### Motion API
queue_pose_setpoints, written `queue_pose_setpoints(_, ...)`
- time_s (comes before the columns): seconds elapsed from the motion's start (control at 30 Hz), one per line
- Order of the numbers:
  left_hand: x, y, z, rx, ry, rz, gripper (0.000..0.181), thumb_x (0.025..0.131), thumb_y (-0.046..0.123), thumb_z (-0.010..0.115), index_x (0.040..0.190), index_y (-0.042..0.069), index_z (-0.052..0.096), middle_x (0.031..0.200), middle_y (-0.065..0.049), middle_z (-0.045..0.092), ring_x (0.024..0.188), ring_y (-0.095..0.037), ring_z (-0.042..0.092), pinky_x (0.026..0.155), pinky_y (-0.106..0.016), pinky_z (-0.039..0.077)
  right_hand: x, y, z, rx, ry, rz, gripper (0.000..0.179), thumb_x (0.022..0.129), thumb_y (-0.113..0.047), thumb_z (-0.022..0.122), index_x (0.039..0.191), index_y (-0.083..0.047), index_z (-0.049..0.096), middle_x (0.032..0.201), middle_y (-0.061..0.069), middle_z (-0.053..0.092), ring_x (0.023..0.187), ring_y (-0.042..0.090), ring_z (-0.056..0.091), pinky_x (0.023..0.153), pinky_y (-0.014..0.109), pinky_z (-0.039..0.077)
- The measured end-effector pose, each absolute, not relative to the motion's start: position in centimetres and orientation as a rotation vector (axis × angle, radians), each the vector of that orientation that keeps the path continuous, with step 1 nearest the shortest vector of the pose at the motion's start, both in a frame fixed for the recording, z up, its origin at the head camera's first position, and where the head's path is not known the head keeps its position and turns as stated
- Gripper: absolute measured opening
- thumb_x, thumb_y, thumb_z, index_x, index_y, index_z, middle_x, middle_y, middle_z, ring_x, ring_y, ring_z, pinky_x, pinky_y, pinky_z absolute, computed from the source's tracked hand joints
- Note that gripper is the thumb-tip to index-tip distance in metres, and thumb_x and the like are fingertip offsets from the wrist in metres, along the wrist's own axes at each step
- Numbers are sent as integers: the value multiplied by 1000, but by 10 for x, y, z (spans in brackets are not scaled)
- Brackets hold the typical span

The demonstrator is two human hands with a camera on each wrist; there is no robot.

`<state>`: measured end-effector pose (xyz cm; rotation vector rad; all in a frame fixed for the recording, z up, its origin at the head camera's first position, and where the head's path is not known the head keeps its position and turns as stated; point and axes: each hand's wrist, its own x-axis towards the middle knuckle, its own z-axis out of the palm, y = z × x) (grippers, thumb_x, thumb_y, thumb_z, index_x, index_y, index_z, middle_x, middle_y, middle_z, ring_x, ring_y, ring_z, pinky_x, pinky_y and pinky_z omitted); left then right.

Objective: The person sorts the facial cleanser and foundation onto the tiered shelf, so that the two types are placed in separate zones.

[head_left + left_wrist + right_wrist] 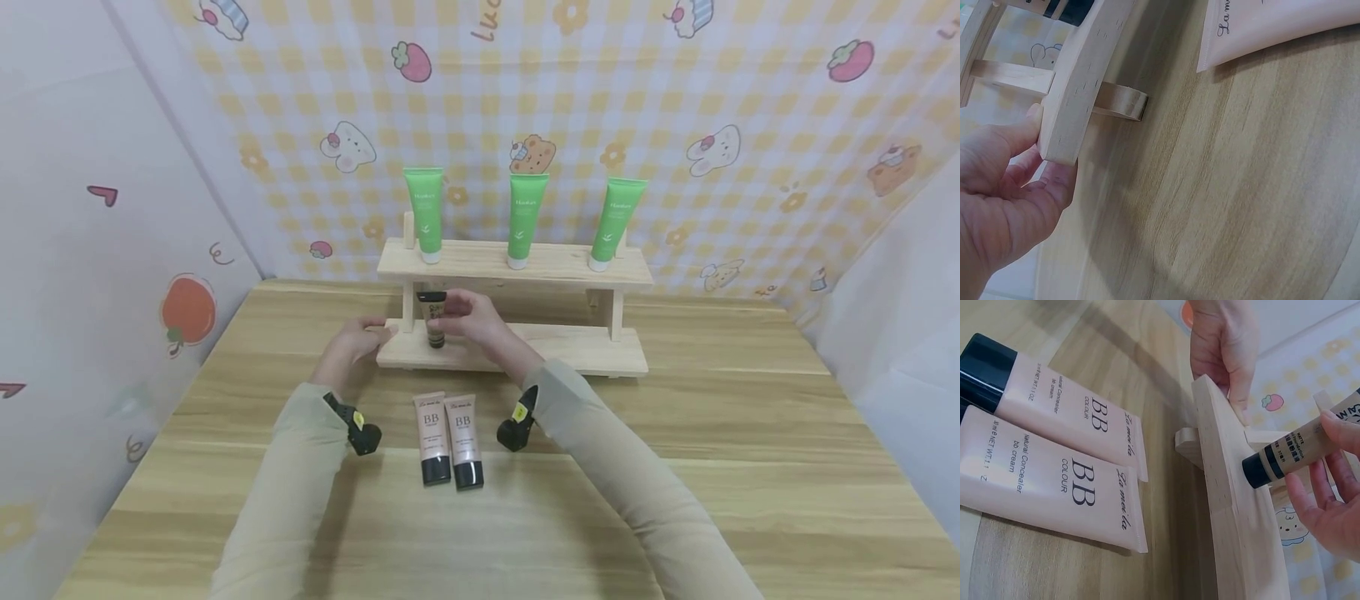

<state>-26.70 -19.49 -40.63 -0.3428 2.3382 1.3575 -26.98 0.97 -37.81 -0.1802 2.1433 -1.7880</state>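
A small tan tube with black ends stands cap down on the lower board of a two-tier wooden rack. My right hand pinches this tube between thumb and fingers, as the right wrist view also shows. At the rack's left end my left hand grips the lower board, thumb on top and fingers beneath. Two pink BB cream tubes with black caps lie side by side on the table in front of the rack.
Three green tubes stand cap down, spaced along the upper board. Behind the rack hangs a yellow checked cloth with cartoon prints. The wood-grain table spreads out on both sides of the rack.
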Motion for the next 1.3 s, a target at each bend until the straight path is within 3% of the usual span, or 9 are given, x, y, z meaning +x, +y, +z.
queue_pose_setpoints(0.2, -267, -195, -407, -356, 2310, 1360, 55, 96, 28, 45, 141, 3, 29, 139, -22, 38, 128, -33, 38, 111, -44, 26, -268, 11, -380, -175, 2168, -1742, 52, 76, -6, 71, 124, -6, 51, 123, 13, 57, 114, 25, 54, 92, 31, 49)
queue_pose_setpoints(0.4, -268, -196, -409, -345, 2330, 1359, 55, 95, 28, 46, 141, 2, 29, 141, -24, 35, 129, -34, 36, 110, -44, 27, -267, 14, -385, -134, 2150, -1717, 51, 77, -2, 69, 124, -6, 51, 122, 14, 59, 110, 26, 58, 86, 29, 52)
queue_pose_setpoints(0.73, -270, -197, -411, -321, 2348, 1345, 57, 95, 30, 46, 141, 2, 28, 141, -25, 35, 129, -35, 36, 111, -43, 25, -262, 29, -388, 15, 2109, -1657, 44, 80, -11, 68, 122, -7, 55, 117, 16, 62, 98, 25, 64, 81, 31, 54)
queue_pose_setpoints(0.9, -271, -196, -410, -333, 2336, 1364, 56, 95, 29, 46, 141, 3, 29, 140, -24, 36, 127, -34, 39, 110, -42, 29, -254, 35, -385, -13, 2093, -1551, 37, 83, -15, 66, 118, -4, 59, 112, 16, 64, 94, 23, 66, 78, 29, 55)
queue_pose_setpoints(1.13, -272, -196, -410, -342, 2332, 1364, 56, 95, 28, 46, 142, 3, 28, 141, -24, 36, 126, -33, 41, 108, -41, 31, -241, 44, -383, -149, 2016, -1346, 38, 85, -21, 64, 117, -2, 58, 114, 17, 63, 104, 29, 62, 77, 30, 55)
queue_pose_setpoints(1.3, -271, -195, -410, -363, 2314, 1382, 56, 95, 27, 46, 142, 3, 28, 141, -24, 35, 128, -33, 39, 109, -42, 29, -229, 50, -384, -244, 2068, -1122, 35, 86, -23, 62, 113, 0, 61, 104, 16, 67, 89, 22, 67, 77, 31, 55)
